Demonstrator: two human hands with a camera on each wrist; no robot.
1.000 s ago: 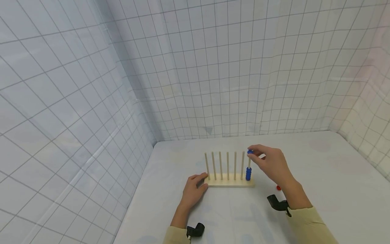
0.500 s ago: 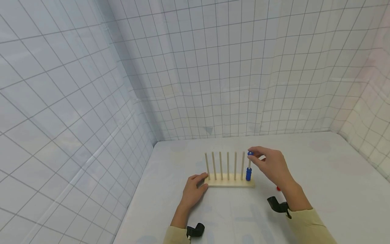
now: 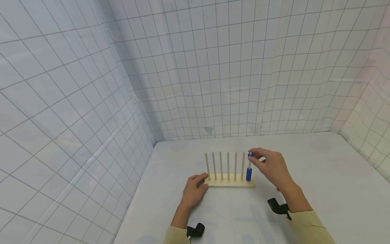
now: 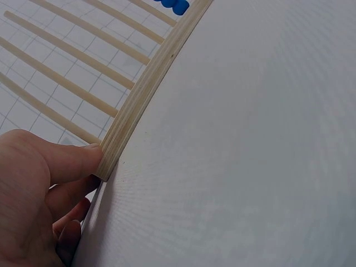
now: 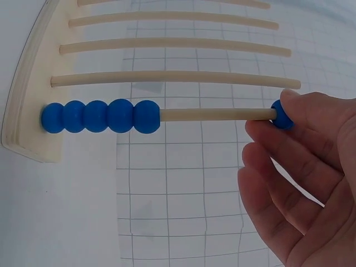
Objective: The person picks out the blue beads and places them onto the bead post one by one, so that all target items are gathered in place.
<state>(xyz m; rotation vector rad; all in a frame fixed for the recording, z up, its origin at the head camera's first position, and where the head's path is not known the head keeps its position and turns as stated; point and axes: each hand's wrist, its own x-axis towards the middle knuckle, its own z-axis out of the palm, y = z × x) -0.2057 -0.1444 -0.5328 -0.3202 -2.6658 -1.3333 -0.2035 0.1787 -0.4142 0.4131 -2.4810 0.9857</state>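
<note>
A wooden base (image 3: 230, 185) with a row of upright pegs stands on the white table. On its rightmost peg, several blue beads (image 5: 97, 117) are stacked at the bottom, touching one another. My right hand (image 3: 271, 166) pinches one more blue bead (image 5: 282, 115) between thumb and forefinger at the top of that same peg, apart from the stack. The peg tip shows through this bead in the head view. My left hand (image 3: 193, 190) grips the left end of the base, its thumb (image 4: 83, 161) on the front edge.
Partly hidden behind my right wrist, a small red thing (image 3: 278, 189) lies on the table (image 3: 231, 217). The other pegs (image 3: 228, 166) carry no beads. White grid-patterned sheets (image 3: 213, 67) hang behind and at both sides.
The blue bead in my right hand has come down slightly onto the peg's tip, the hand lowering with it. The left hand and the base have stayed put.
</note>
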